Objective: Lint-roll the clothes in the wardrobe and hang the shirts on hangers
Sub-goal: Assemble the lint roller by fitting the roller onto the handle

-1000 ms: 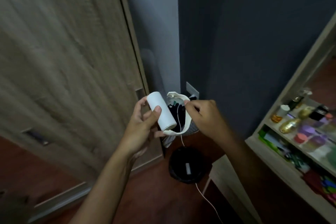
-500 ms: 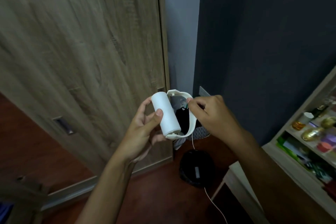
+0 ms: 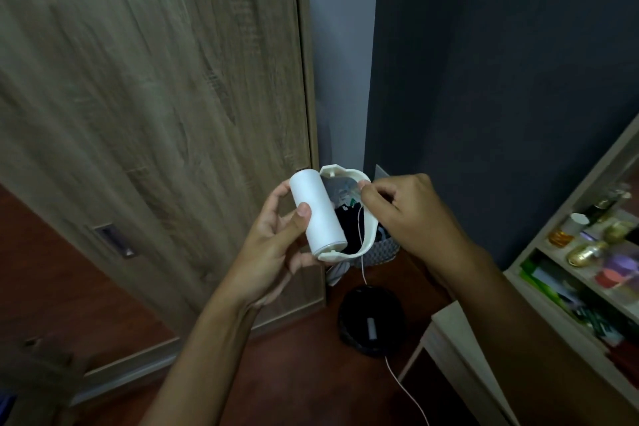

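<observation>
I hold a white lint roller [image 3: 318,211] in front of me at mid-frame. My left hand [image 3: 276,245] grips its cylindrical roll, thumb across the front. The roller's white curved frame [image 3: 366,239] arcs around the right side of the roll. My right hand [image 3: 408,214] pinches the upper part of that frame with its fingertips. The wooden wardrobe door [image 3: 155,97] fills the left half of the view and is shut. No clothes or hangers show.
A black round device [image 3: 371,325] with a thin white cable [image 3: 404,391] sits on the dark red floor below my hands. A patterned basket [image 3: 383,251] stands behind the roller. A light wooden shelf [image 3: 587,290] with bottles is at the right. A dark wall [image 3: 501,79] is ahead.
The view has swung left, so the wardrobe door fills more of the frame and the shelf has slid right. Both hands keep the same hold on the lint roller.
</observation>
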### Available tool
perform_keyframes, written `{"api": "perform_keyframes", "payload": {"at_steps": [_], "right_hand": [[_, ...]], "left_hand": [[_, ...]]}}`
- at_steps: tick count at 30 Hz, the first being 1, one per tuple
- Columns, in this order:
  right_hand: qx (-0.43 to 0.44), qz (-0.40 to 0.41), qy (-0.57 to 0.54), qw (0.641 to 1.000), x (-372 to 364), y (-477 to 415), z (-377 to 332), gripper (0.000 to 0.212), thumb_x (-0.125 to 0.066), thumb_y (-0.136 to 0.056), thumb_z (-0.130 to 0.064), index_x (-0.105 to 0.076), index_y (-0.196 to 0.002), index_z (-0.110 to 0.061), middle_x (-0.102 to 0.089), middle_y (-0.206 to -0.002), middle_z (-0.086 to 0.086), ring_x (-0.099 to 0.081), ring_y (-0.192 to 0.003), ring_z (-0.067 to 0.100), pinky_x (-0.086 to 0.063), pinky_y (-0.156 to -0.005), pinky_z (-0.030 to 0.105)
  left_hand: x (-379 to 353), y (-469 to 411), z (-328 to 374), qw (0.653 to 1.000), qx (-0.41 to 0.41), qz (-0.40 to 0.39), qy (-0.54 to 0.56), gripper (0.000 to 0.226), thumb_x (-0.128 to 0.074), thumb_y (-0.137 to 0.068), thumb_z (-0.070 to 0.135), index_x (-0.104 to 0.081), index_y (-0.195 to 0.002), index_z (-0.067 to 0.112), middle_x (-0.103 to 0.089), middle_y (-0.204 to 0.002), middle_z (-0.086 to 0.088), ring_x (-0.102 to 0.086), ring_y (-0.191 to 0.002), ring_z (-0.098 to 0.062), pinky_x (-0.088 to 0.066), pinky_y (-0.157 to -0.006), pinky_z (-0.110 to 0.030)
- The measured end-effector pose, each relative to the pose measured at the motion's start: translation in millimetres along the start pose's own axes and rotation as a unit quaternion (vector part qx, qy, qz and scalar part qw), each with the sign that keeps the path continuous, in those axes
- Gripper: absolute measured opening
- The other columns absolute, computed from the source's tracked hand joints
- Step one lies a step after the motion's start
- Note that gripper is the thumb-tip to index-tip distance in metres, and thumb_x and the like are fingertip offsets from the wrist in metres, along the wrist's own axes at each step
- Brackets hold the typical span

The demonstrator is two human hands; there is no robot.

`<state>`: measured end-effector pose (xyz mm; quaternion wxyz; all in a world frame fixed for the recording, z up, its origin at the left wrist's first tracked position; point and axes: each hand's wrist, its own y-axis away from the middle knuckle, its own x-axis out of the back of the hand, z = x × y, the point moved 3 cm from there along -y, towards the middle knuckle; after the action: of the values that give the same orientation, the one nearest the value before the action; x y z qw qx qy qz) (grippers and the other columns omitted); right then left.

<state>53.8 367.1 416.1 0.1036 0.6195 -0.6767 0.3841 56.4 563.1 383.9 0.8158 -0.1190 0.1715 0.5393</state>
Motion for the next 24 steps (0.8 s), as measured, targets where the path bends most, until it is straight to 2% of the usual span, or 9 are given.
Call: {"api": "perform_keyframes", "payload": {"at_steps": [4, 7, 10, 13, 16, 20, 24], "right_hand": [[-0.017, 0.0, 0.021, 1.0, 3.7, 0.7, 2.0, 0.055, -0.054, -0.098, -0.032, -0.041, -0.049, -0.01, -0.037, -0.043, 0.007, -0.03, -0.04, 0.01, -0.026, -0.045, 0.033], [-0.046, 0.003, 0.036, 0.998, 8.0, 3.3, 4.4, 0.056, -0.056, -0.095, -0.03, -0.038, -0.048, -0.006, -0.03, -0.043, 0.002, -0.026, -0.04, 0.011, -0.023, -0.045, 0.031], [-0.063, 0.005, 0.039, 0.997, 14.9, 5.5, 6.3, 0.054, -0.057, -0.093, -0.03, -0.044, -0.051, 0.002, -0.035, -0.045, 0.01, -0.029, -0.042, 0.015, -0.023, -0.044, 0.03], [-0.067, -0.015, 0.058, 0.996, 21.5, 4.0, 8.5, 0.055, -0.057, -0.093, -0.032, -0.049, -0.053, 0.004, -0.042, -0.048, 0.019, -0.031, -0.042, 0.017, -0.024, -0.044, 0.03], [-0.067, -0.019, 0.069, 0.995, 23.2, 3.4, 13.5, 0.055, -0.057, -0.093, -0.034, -0.05, -0.051, 0.002, -0.044, -0.048, 0.019, -0.032, -0.041, 0.017, -0.025, -0.043, 0.03], [-0.065, -0.009, 0.068, 0.996, 21.5, 4.6, 21.9, 0.056, -0.056, -0.095, -0.036, -0.055, -0.051, -0.001, -0.054, -0.052, 0.019, -0.042, -0.041, 0.024, -0.029, -0.043, 0.03], [-0.065, -0.014, 0.074, 0.995, 23.6, 3.1, 24.8, 0.056, -0.054, -0.095, -0.04, -0.061, -0.057, 0.0, -0.059, -0.056, 0.019, -0.055, -0.05, 0.034, -0.04, -0.045, 0.04]], "left_hand": [[-4.7, 0.7, -2.1, 1.0, -0.002, -0.008, -0.021, 0.054, -0.057, -0.095, 0.021, -0.036, -0.145, 0.022, -0.071, -0.117, -0.008, -0.072, -0.09, -0.023, -0.063, -0.061, -0.04], [-11.7, 1.5, -4.9, 0.999, 0.002, -0.015, -0.044, 0.049, -0.058, -0.096, 0.019, -0.036, -0.141, 0.024, -0.074, -0.102, -0.002, -0.073, -0.081, -0.018, -0.06, -0.055, -0.032], [-17.7, -0.8, -9.2, 0.997, -0.001, -0.026, -0.076, 0.049, -0.059, -0.097, 0.021, -0.035, -0.14, 0.024, -0.074, -0.094, 0.0, -0.073, -0.077, -0.019, -0.06, -0.056, -0.033], [-24.7, -1.6, -17.0, 0.994, 0.002, -0.047, -0.1, 0.048, -0.058, -0.097, 0.023, -0.034, -0.139, 0.025, -0.073, -0.1, -0.008, -0.071, -0.08, -0.027, -0.058, -0.067, -0.043], [-30.3, -0.9, -21.9, 0.994, 0.004, -0.045, -0.097, 0.044, -0.057, -0.096, 0.02, -0.037, -0.135, 0.025, -0.073, -0.103, -0.009, -0.072, -0.086, -0.025, -0.058, -0.062, -0.037], [-32.5, -2.6, -22.0, 0.993, 0.004, -0.048, -0.109, 0.044, -0.055, -0.093, 0.018, -0.039, -0.133, 0.027, -0.074, -0.104, -0.009, -0.072, -0.091, -0.026, -0.059, -0.066, -0.035], [-38.5, -2.1, -21.6, 0.992, 0.007, -0.057, -0.111, 0.043, -0.054, -0.092, 0.018, -0.039, -0.132, 0.026, -0.073, -0.105, -0.011, -0.074, -0.088, -0.029, -0.06, -0.062, -0.036]]}}
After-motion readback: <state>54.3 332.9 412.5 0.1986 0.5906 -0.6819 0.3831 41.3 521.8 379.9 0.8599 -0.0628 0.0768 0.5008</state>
